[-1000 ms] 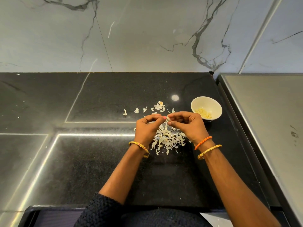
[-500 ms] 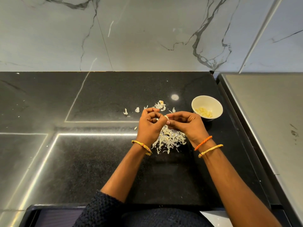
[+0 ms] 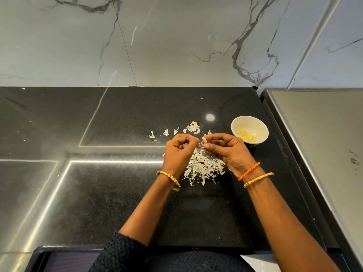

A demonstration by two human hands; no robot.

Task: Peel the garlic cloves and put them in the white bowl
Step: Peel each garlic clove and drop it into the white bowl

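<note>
The right hand (image 3: 228, 152) pinches a garlic clove (image 3: 204, 139) between thumb and fingertips, the pale, smooth, tapered body showing clear of the fingers. The left hand (image 3: 179, 152) is curled, its fingertips just beside the clove; whether a scrap of skin is held in them cannot be told. Both hands hang above the peel pile (image 3: 204, 167), near the middle of the black countertop (image 3: 110, 193).

Change noted: a second ago the hands were pressed together with the clove hidden between the fingertips; they have since drawn slightly apart and the clove is now exposed and looks bare. Judgement: the skin on this clove is off or nearly so, and transfer to the bowl is the likely next step.

The white bowl (image 3: 264, 134) stands toward the countertop's right edge, just beyond the right hand, round and glossy, holding several pale yellow peeled cloves (image 3: 246, 135). The pile consists of thin, papery, curled flakes, off-white; a few stray flakes (image 3: 166, 132) lie farther toward the back edge. The countertop is polished, speckled stone with bright reflections. Bangles (image 3: 258, 177) circle both wrists. A veined marble wall (image 3: 176, 40) rises behind.
</note>
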